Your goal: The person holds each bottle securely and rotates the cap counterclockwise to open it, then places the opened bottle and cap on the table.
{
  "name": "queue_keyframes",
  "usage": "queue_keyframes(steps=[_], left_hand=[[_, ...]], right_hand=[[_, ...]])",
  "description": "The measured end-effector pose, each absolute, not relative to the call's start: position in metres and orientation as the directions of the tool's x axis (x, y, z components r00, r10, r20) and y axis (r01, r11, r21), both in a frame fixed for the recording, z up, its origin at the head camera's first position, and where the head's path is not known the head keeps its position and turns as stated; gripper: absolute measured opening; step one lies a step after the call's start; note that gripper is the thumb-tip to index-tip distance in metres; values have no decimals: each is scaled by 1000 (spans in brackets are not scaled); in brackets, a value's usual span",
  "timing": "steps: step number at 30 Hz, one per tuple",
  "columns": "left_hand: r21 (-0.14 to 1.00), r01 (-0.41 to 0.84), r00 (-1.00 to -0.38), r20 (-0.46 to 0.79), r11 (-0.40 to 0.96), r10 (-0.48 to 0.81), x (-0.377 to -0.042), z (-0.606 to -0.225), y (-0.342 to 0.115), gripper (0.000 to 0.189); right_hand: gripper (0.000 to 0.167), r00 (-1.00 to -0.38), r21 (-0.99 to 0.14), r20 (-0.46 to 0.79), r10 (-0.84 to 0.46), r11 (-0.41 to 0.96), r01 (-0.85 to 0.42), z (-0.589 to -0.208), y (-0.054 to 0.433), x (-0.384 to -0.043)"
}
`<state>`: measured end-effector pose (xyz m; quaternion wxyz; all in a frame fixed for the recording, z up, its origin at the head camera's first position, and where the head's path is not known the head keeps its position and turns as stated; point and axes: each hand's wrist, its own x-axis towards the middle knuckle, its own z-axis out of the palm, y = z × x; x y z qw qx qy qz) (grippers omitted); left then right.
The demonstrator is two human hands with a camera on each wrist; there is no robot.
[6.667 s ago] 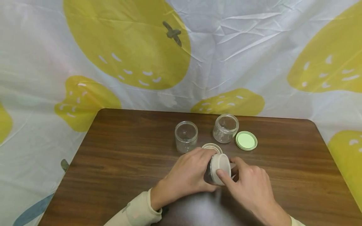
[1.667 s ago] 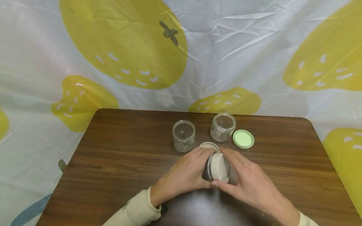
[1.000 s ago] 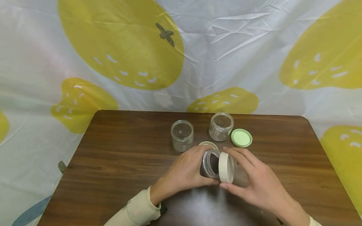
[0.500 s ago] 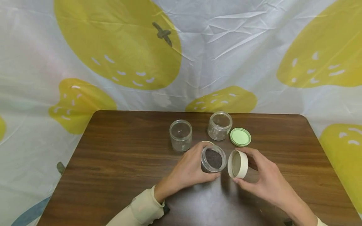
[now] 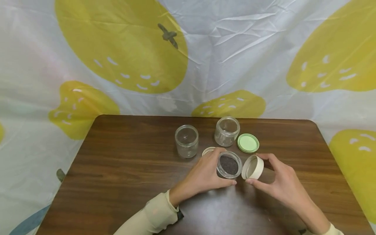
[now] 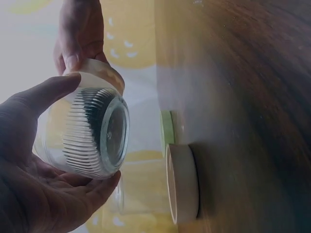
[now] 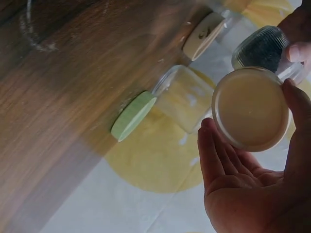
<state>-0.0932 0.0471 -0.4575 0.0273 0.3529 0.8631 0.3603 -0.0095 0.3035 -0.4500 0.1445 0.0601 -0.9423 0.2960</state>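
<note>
My left hand [image 5: 204, 174] grips a ribbed glass jar [image 6: 85, 141] partly filled with dark grainy stuff, its uncovered mouth tipped toward me. Just right of its rim, the fingertips and thumb of my right hand [image 5: 285, 184] pinch a cream screw lid [image 7: 250, 109] by its edge. The lid is off the jar, tilted with its hollow inside facing the jar. Both are held above the table. Behind my left fingers a second cream lid [image 6: 183, 182] lies on the table, partly hidden in the head view.
Two clear glass jars without lids, one at left [image 5: 186, 145] and one farther back [image 5: 227, 134], stand on the brown wooden table [image 5: 126, 163]. A light green lid [image 5: 248, 143] lies beside the back one. A lemon-print cloth [image 5: 235, 65] hangs behind the table.
The cream lid has come off the jar and moved right in my right hand. The jar, still in my left hand, has turned more upright and shifted slightly right, showing its dark contents.
</note>
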Motion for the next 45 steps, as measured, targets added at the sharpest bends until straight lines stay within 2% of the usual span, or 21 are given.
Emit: queue_keyframes(steps=[4, 11, 16, 30, 37, 45], left_hand=[[643, 578, -751, 179, 502, 635, -94, -460, 54, 92], [632, 591, -737, 170, 501, 655, -101, -467, 68, 94], [622, 606, -725, 175, 495, 667, -106, -469, 78, 91], [593, 587, -758, 164, 551, 631, -116, -484, 102, 86], [620, 530, -788, 108, 578, 606, -118, -489, 109, 89], [568, 555, -780, 101, 608, 618, -118, -493, 112, 92]], right_hand=[[76, -948, -548, 316, -26, 811, -205, -454, 306, -11], [83, -941, -631, 337, -33, 733, -252, -462, 312, -17], [81, -937, -623, 346, -44, 736, -265, -467, 315, -20], [77, -963, -621, 269, 9, 766, -166, -482, 331, -22], [76, -971, -607, 239, 31, 785, -125, -486, 336, -21], [75, -975, -593, 217, 49, 800, -92, -488, 334, -18]])
